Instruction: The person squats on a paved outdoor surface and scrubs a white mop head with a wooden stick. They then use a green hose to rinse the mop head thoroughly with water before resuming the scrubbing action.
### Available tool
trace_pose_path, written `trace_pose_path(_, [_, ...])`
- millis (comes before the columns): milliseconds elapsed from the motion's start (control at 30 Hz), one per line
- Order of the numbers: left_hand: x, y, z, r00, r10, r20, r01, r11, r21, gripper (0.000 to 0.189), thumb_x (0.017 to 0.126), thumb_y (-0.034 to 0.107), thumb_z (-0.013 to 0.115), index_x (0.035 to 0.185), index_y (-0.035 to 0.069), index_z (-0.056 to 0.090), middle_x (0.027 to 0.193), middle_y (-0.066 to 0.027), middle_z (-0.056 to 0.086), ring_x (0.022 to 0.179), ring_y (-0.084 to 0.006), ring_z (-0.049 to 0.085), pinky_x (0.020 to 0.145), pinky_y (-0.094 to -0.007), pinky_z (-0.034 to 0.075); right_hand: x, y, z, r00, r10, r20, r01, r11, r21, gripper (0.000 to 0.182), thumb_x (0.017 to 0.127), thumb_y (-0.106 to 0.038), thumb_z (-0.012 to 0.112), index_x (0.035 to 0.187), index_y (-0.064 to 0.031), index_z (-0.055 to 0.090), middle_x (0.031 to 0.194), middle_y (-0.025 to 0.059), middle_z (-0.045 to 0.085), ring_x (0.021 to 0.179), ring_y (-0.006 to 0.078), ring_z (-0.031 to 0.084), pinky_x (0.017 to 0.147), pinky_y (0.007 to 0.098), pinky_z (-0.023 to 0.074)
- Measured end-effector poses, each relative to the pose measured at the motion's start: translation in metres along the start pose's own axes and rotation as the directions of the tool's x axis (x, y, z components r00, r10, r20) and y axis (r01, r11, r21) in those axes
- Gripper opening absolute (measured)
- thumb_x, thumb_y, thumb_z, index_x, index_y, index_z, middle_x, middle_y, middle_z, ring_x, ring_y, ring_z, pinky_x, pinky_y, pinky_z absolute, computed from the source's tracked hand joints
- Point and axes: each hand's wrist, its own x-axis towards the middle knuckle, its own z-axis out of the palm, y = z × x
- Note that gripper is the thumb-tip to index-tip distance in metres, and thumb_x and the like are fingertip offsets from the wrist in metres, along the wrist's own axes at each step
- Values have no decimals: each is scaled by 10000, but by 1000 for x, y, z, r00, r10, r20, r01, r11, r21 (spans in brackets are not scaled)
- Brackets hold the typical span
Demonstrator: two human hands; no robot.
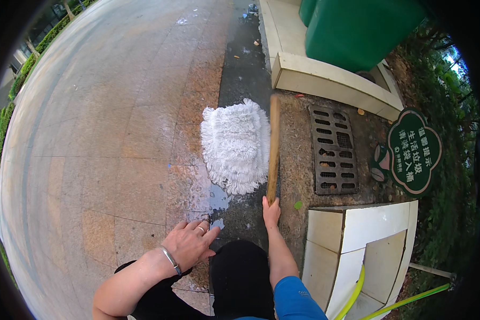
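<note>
My right hand (pixel 271 212) is closed around the lower end of a wooden stick (pixel 274 148), which points away from me over the paving. Just left of the stick, a white string mop head or shaggy cotton mat (pixel 237 147) with fringed edges lies on wet ground. It is spread across a dark stone strip (pixel 244 68) and the brown tiles. My left hand (pixel 190 244), wearing a ring and a bracelet, hovers beside my knee with fingers a little apart and nothing in it. Puddled water (pixel 219 198) shows between that hand and the white fringe.
Right of the stick lies a metal drain grate (pixel 334 150). Beyond it, a tiled kerb (pixel 332 82) borders green bins (pixel 356 32). A green sign (pixel 415 152) bearing writing stands by shrubs. A white-tiled box (pixel 360 240) is near my right arm, with a yellow-green hose (pixel 356 292).
</note>
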Motion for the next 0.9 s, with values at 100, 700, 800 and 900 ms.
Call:
trace_pose_path(100, [-3,-4,3,1000,17,-15,-17,1000,-6,542,836,354,582,1265,53,446,1102,-117,559,1093,-287,522,921,-377,412,-8,19,-3,907,299,297,-341,935,101,471,840,-510,568,933,-51,518,686,92,593,543,207,604,480,323,476])
trace_pose_path(700, [1,-9,-2,1000,22,-13,-23,999,-49,540,806,332,624,1238,52,462,1081,-108,558,1062,-264,534,886,-358,422,88,-60,-31,953,145,268,-180,977,110,470,819,-519,572,807,-51,535,556,38,536,402,140,505,359,290,396])
trace_pose_path(800, [-3,-14,2,998,12,63,-7,996,-90,556,813,345,620,1257,55,455,1135,-116,550,1092,-269,523,892,-356,423,108,-146,-72,993,-64,101,27,943,330,437,857,-464,573,777,-39,518,541,26,528,415,104,516,355,257,400])
trace_pose_path(900, [1,-13,7,996,11,86,-3,995,-95,554,816,355,618,1254,55,461,1158,-120,546,1101,-268,519,899,-354,420,115,-248,-116,932,-356,-73,332,752,569,324,878,-354,595,847,-47,494,593,7,509,467,68,503,404,218,402])
